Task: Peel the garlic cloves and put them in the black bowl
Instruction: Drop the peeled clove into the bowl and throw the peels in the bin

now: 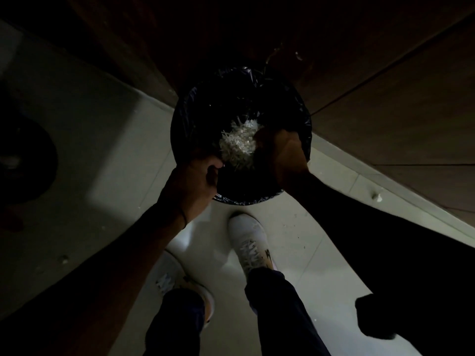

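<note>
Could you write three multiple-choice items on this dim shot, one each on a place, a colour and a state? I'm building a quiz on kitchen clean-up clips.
1. Where does the bin stand?
A. On a countertop
B. On the floor ahead of the person's feet
C. Inside a sink

2. What colour is the liner in the bin?
A. White
B. Blue
C. Black

3. What is the left hand doing?
A. Gripping something dark at the bin's near rim
B. Hanging free
C. Resting on a shoe

Answers:
1 B: the bin sits on pale floor tiles beyond the white shoes.
2 C: the liner is shiny black.
3 A: the left hand is closed at the rim beside the pale scraps.
</note>
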